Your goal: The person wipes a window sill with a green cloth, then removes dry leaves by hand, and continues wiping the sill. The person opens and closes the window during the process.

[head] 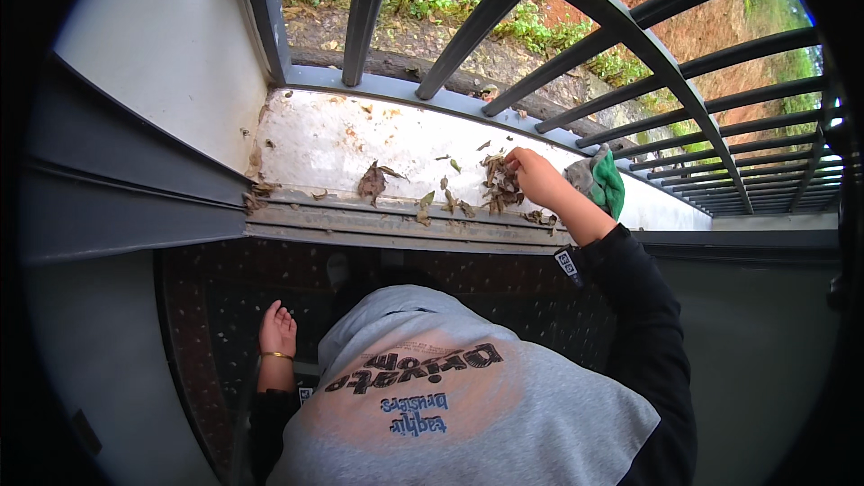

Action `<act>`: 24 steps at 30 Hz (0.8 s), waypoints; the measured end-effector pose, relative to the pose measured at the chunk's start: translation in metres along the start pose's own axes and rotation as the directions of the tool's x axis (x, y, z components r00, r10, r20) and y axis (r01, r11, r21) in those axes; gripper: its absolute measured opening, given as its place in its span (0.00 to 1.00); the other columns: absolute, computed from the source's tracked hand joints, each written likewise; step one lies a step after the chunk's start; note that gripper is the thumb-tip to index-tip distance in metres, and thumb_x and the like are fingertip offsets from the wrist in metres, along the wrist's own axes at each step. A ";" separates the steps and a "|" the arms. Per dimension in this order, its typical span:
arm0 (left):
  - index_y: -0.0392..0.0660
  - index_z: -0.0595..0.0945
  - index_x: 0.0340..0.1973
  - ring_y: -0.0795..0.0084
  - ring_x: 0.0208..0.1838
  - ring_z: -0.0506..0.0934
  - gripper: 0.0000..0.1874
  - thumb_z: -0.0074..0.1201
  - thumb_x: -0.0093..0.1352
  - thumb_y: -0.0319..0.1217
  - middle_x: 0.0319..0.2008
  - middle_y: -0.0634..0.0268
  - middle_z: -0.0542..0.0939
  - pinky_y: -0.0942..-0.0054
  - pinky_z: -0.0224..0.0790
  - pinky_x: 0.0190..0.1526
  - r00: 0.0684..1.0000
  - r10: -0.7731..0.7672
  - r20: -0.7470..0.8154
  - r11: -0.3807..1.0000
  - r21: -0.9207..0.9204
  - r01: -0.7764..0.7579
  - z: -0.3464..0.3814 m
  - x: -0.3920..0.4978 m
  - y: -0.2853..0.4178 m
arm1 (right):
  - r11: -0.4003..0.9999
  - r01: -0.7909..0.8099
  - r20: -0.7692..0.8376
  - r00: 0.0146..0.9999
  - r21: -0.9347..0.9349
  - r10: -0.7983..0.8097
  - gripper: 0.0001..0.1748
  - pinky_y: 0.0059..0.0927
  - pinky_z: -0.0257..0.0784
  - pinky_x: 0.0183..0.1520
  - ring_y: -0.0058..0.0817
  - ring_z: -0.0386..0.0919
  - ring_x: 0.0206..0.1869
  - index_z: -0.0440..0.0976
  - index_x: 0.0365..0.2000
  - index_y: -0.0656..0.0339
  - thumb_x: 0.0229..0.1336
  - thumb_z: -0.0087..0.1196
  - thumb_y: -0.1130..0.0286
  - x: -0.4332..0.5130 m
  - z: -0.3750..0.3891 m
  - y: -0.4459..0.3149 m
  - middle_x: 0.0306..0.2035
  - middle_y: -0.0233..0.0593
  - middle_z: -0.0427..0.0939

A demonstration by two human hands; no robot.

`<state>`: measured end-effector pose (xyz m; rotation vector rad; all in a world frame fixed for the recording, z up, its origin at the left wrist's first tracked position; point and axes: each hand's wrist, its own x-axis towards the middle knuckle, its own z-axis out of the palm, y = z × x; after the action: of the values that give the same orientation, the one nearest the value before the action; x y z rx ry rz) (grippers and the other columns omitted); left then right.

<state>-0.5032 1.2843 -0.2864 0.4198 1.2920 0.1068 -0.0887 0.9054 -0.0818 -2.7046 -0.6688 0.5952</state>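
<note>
On the white window sill (425, 142) lies a heap of dry brown leaves (503, 182). My right hand (536, 175) reaches over the heap from the right, its fingers bent down against the leaves. Its fingertips are partly hidden, so whether they pinch any leaves is unclear. Just beyond my right wrist sits a crumpled grey and green cloth (601, 179). My left hand (277, 331), with a gold-coloured bracelet, hangs low beside my body and holds nothing; its fingers are loosely extended. A larger curled leaf (372, 182) and several small ones lie left of the heap.
Dark metal window bars (459, 34) bulge outward along the sill's far edge. Sliding window tracks (405, 223) run along the near edge, with leaf bits in them. A grey window frame (135, 175) stands at the left. Below is a dark speckled floor (223, 297).
</note>
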 end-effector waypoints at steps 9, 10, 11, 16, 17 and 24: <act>0.53 0.82 0.38 0.83 0.32 0.73 0.07 0.59 0.66 0.37 0.27 0.78 0.76 0.79 0.65 0.39 0.998 0.002 0.064 0.999 0.036 -0.005 0.007 0.004 0.004 | 0.954 0.285 -0.101 0.950 -0.093 -0.294 0.18 0.42 0.63 0.60 0.47 0.66 0.57 0.72 0.52 0.54 0.61 0.49 0.68 0.011 0.005 -0.024 0.53 0.46 0.69; 0.53 0.82 0.38 0.83 0.32 0.73 0.07 0.59 0.66 0.37 0.27 0.78 0.77 0.80 0.65 0.39 0.998 -0.003 0.056 0.999 0.035 0.001 0.006 0.004 0.003 | 0.944 0.322 -0.077 0.942 -0.073 -0.328 0.18 0.42 0.63 0.61 0.47 0.65 0.57 0.72 0.52 0.54 0.60 0.50 0.69 0.002 0.008 -0.026 0.54 0.46 0.68; 0.53 0.82 0.38 0.83 0.31 0.73 0.07 0.59 0.66 0.37 0.27 0.78 0.77 0.80 0.65 0.39 0.999 -0.004 0.045 0.999 0.033 0.002 0.004 0.005 0.002 | 0.934 0.352 -0.050 0.933 -0.066 -0.355 0.18 0.42 0.62 0.62 0.47 0.65 0.58 0.72 0.52 0.55 0.60 0.50 0.69 -0.008 0.009 -0.027 0.54 0.46 0.68; 0.54 0.82 0.38 0.84 0.31 0.73 0.07 0.59 0.66 0.37 0.27 0.79 0.77 0.80 0.65 0.38 1.000 -0.023 0.010 0.999 0.038 0.023 -0.004 0.007 -0.005 | 0.944 0.307 0.056 0.951 -0.122 -0.303 0.25 0.41 0.62 0.62 0.45 0.65 0.58 0.70 0.54 0.59 0.57 0.56 0.61 -0.048 -0.004 -0.026 0.56 0.47 0.67; 0.54 0.82 0.38 0.84 0.31 0.73 0.07 0.59 0.66 0.37 0.27 0.79 0.77 0.80 0.65 0.38 1.000 -0.030 0.009 0.999 0.044 0.030 -0.005 0.007 -0.005 | 0.948 0.236 0.025 0.971 -0.212 -0.236 0.28 0.42 0.63 0.61 0.45 0.65 0.58 0.68 0.56 0.58 0.56 0.57 0.58 -0.051 -0.007 -0.027 0.56 0.48 0.67; 0.54 0.82 0.39 0.83 0.31 0.73 0.08 0.59 0.66 0.37 0.27 0.78 0.77 0.79 0.65 0.38 0.999 -0.016 0.037 0.998 0.057 0.014 0.009 0.006 -0.006 | 0.983 0.068 -0.022 0.997 -0.172 -0.072 0.33 0.42 0.74 0.49 0.51 0.76 0.45 0.64 0.58 0.50 0.54 0.60 0.54 -0.052 0.005 -0.047 0.53 0.51 0.66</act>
<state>-0.4940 1.2789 -0.2921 0.4585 1.2637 0.0492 -0.1505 0.9203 -0.0526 -2.8270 -0.8399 0.5029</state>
